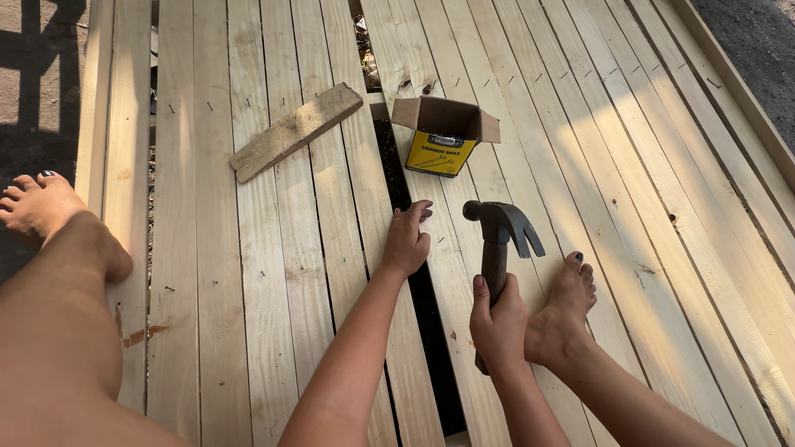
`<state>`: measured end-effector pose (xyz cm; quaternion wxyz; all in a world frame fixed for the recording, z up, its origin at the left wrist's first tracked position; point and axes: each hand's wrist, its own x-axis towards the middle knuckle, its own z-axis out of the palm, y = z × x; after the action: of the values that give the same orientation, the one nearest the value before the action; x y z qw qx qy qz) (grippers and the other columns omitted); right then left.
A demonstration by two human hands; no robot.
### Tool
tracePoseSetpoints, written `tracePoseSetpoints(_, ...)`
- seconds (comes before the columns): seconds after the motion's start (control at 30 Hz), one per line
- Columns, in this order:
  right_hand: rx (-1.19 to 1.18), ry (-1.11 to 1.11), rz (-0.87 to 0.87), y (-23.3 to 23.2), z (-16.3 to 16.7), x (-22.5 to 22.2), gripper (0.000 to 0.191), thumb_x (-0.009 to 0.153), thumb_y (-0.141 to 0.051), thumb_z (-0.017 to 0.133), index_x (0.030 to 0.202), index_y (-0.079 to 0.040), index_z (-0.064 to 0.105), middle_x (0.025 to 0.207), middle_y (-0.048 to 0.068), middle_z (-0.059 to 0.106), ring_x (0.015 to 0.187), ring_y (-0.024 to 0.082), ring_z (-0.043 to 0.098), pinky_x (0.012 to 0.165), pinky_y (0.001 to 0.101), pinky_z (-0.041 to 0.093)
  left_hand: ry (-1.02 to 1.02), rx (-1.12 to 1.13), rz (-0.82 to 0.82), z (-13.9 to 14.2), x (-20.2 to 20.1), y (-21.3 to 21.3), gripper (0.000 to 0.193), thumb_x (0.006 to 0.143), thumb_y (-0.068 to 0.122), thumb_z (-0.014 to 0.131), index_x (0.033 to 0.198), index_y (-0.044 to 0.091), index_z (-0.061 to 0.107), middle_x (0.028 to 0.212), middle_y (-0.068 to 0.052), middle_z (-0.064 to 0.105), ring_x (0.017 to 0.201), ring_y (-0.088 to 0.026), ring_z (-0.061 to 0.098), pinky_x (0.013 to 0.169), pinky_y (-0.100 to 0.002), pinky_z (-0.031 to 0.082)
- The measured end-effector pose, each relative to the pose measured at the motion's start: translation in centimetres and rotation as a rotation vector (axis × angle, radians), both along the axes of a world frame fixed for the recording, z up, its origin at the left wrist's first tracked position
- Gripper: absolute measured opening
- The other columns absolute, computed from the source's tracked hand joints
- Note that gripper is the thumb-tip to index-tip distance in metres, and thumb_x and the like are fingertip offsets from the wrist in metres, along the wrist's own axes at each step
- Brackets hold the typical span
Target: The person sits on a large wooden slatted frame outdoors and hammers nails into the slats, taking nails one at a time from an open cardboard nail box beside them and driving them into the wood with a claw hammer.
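My right hand [498, 321] grips the brown handle of a claw hammer [499, 228], its dark head raised above a pale wooden plank. My left hand [407, 240] rests on the neighbouring plank [352, 215], fingertips pinched at the edge of a dark gap [411, 248] between boards; what the fingers hold is too small to see. An open cardboard nail box [445, 135] with a yellow front stands just beyond the hands.
A short weathered board [296, 131] lies loose across the planks at the upper left. My bare right foot [566, 306] sits beside the hammer hand and my left foot [50, 211] rests at the deck's left edge. Nail heads dot the boards.
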<state>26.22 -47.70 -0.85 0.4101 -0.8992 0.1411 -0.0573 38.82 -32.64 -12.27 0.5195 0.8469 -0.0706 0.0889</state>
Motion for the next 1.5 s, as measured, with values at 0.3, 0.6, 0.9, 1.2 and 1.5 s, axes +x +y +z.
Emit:
tracePoseSetpoints(0.3, 0.223, 0.04, -0.099, 0.1, 0.7, 0.0, 0.033, 0.101, -0.032, 0.059, 0.093, 0.0, 0.055, 0.064, 0.015, 0.062, 0.051, 0.023, 0.059, 0.05, 0.0416, 0.049, 0.04, -0.053, 0.044, -0.7, 0.1, -0.3, 0.061, 0.086, -0.002, 0.037, 0.145, 0.013, 0.04, 0.124, -0.015, 0.071, 0.117, -0.032, 0.066, 0.125, -0.053, 0.025)
tracePoseSetpoints(0.6, 0.191, 0.208, -0.103, 0.8, -1.5, 0.2, 0.036, 0.1, -0.034, 0.06, 0.089, -0.001, 0.054, 0.059, 0.01, 0.06, 0.044, 0.018, 0.059, 0.044, 0.0358, 0.048, -0.017, -0.247, 0.124, -0.5, -0.4, -0.8, 0.041, 0.095, 0.0, 0.042, 0.133, 0.011, 0.052, 0.123, -0.012, 0.071, 0.116, -0.028, 0.069, 0.103, -0.039, 0.055)
tracePoseSetpoints(0.9, 0.514, -0.022, -0.259, -1.3, 0.7, 2.2, 0.031, 0.103, -0.032, 0.057, 0.095, -0.002, 0.052, 0.063, 0.005, 0.055, 0.045, 0.014, 0.051, 0.041, 0.0311, 0.044, 0.106, 0.794, -0.451, 0.8, -7.3, -6.2, 0.087, 0.096, 0.061, 0.045, 0.161, 0.009, 0.017, 0.17, -0.012, 0.006, 0.157, -0.027, 0.004, 0.124, -0.05, 0.002)
tracePoseSetpoints(1.2, 0.514, 0.009, -0.29, 0.9, 3.4, 0.2, 0.032, 0.102, -0.033, 0.059, 0.095, -0.002, 0.052, 0.063, 0.005, 0.053, 0.043, 0.014, 0.051, 0.04, 0.0312, 0.042, 0.117, 0.89, -0.45, 1.0, -8.8, -3.8, 0.076, 0.104, 0.051, 0.033, 0.164, 0.013, 0.008, 0.173, -0.008, 0.001, 0.159, -0.025, 0.001, 0.126, -0.048, 0.003)
tracePoseSetpoints(1.5, 0.519, 0.071, -0.224, 0.9, 5.0, 0.0, 0.034, 0.1, -0.034, 0.061, 0.093, -0.002, 0.052, 0.063, 0.006, 0.055, 0.044, 0.015, 0.052, 0.04, 0.0317, 0.043, 0.387, 0.873, -0.535, 3.8, -7.1, -4.5, 0.08, 0.1, 0.04, 0.05, 0.164, 0.013, 0.01, 0.174, -0.007, -0.001, 0.159, -0.023, 0.002, 0.126, -0.044, 0.008)
